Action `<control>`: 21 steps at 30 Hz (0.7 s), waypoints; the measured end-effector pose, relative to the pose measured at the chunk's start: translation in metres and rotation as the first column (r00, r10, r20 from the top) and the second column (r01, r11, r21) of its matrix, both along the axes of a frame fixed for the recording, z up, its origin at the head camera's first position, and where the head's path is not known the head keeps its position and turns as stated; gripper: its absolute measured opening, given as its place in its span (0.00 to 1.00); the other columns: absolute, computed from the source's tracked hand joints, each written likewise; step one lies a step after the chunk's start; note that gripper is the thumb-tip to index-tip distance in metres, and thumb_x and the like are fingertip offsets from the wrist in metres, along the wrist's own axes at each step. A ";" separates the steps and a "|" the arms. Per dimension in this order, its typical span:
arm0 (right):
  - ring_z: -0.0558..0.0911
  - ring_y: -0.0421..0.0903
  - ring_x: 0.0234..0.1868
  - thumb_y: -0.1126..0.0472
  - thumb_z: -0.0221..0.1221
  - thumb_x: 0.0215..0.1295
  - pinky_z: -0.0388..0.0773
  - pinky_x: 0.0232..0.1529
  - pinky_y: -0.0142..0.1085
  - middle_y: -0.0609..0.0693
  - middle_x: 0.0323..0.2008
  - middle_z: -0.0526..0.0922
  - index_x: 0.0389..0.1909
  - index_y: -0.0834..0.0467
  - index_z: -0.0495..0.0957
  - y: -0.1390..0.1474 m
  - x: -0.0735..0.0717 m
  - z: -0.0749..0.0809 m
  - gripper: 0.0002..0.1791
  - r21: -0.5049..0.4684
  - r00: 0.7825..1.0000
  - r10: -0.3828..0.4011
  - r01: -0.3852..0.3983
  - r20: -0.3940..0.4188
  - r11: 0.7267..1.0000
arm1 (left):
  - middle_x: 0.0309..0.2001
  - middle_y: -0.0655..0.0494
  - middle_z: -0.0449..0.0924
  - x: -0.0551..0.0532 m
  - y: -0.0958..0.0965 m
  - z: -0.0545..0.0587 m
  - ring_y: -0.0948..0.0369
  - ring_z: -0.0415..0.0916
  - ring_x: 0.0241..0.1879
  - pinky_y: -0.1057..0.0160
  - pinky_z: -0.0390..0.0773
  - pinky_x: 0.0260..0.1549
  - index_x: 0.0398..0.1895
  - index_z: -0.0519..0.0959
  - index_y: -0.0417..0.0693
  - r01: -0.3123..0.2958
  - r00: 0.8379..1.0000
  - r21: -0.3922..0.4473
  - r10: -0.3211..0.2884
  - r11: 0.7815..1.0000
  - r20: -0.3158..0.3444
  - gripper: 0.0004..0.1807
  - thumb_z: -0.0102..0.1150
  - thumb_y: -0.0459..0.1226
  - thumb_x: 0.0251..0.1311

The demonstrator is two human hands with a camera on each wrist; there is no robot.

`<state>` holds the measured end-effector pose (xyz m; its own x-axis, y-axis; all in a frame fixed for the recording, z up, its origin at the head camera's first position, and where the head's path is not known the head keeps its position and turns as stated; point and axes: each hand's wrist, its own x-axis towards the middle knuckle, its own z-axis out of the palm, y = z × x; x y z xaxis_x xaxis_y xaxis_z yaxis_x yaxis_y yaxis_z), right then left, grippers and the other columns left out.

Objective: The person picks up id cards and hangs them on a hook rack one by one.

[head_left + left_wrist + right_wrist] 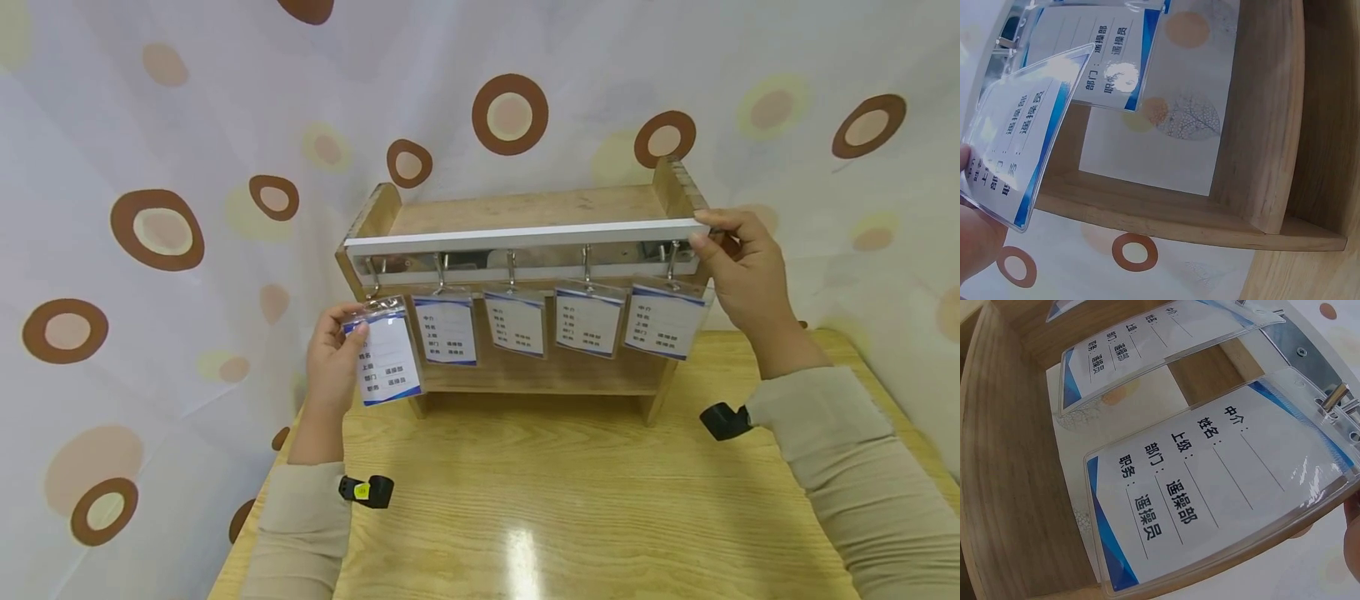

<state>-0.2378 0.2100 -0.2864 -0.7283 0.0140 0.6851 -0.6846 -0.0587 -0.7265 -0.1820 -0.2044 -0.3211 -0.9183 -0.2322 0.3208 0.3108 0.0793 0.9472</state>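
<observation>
My left hand (330, 354) pinches the leftmost ID badge (392, 358), a clear sleeve with a blue-edged printed card, thumb in front near its upper left edge. In the left wrist view this badge (1019, 137) tilts away from its neighbour (1088, 53). Its top is close below the leftmost hook (372, 275); whether the hook passes through it I cannot tell. At the other end, my right hand (750, 267) pinches the right end of the white-edged hook rail (525, 237). The rightmost badge (663, 321) hangs just below that hand.
The rail runs across the front of a wooden shelf (525, 210) standing on a wood-grain table (510, 475). Three more badges hang between the end ones, including a middle badge (515, 323). Patterned cloth (570, 50) rises behind and at both sides.
</observation>
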 end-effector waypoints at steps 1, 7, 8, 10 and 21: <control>0.65 0.38 0.23 0.76 0.49 0.56 0.63 0.21 0.23 0.48 0.35 0.69 0.44 0.66 0.72 0.000 0.000 0.000 0.14 -0.002 1.000 0.006 -0.006 0.001 1.000 | 0.41 0.57 0.69 -0.001 0.000 0.001 0.61 0.68 0.33 0.70 0.71 0.26 0.43 0.68 0.46 -0.003 1.000 0.003 0.003 1.000 0.002 0.12 0.43 0.25 0.59; 0.64 0.38 0.25 0.76 0.49 0.56 0.63 0.22 0.22 0.47 0.37 0.69 0.45 0.65 0.71 0.001 0.001 0.000 0.15 0.009 1.000 0.001 -0.001 0.012 1.000 | 0.40 0.55 0.69 -0.006 0.002 0.006 0.61 0.69 0.32 0.69 0.72 0.25 0.41 0.70 0.51 -0.027 0.999 0.035 0.025 0.999 0.039 0.12 0.44 0.27 0.59; 0.64 0.38 0.25 0.76 0.49 0.56 0.63 0.22 0.22 0.47 0.37 0.69 0.45 0.66 0.71 0.001 0.001 0.000 0.15 0.005 1.000 0.007 -0.007 0.012 1.000 | 0.40 0.55 0.69 -0.007 0.002 0.006 0.61 0.69 0.31 0.69 0.72 0.25 0.41 0.71 0.52 -0.030 0.999 0.049 0.028 0.998 0.043 0.12 0.44 0.27 0.59; 0.65 0.38 0.25 0.76 0.49 0.56 0.63 0.22 0.22 0.47 0.37 0.69 0.45 0.66 0.71 0.001 0.001 0.000 0.15 -0.001 1.000 0.019 -0.019 0.010 1.000 | 0.39 0.55 0.70 -0.009 0.002 0.007 0.62 0.70 0.30 0.70 0.72 0.24 0.40 0.71 0.52 -0.032 0.999 0.077 0.029 0.997 0.037 0.11 0.45 0.27 0.58; 0.65 0.38 0.26 0.75 0.49 0.57 0.63 0.22 0.23 0.48 0.39 0.69 0.45 0.66 0.71 0.001 0.002 0.001 0.14 0.014 1.000 0.017 -0.017 0.013 1.000 | 0.35 0.56 0.69 -0.016 0.002 0.011 0.63 0.68 0.29 0.70 0.69 0.24 0.41 0.72 0.45 -0.137 0.989 -0.013 0.137 0.991 0.057 0.08 0.48 0.35 0.59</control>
<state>-0.2358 0.2112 -0.2853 -0.7369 -0.0084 0.6760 -0.6744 -0.0601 -0.7359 -0.1976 -0.2027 -0.3105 -0.8949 -0.3543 0.2713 0.2418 0.1260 0.9621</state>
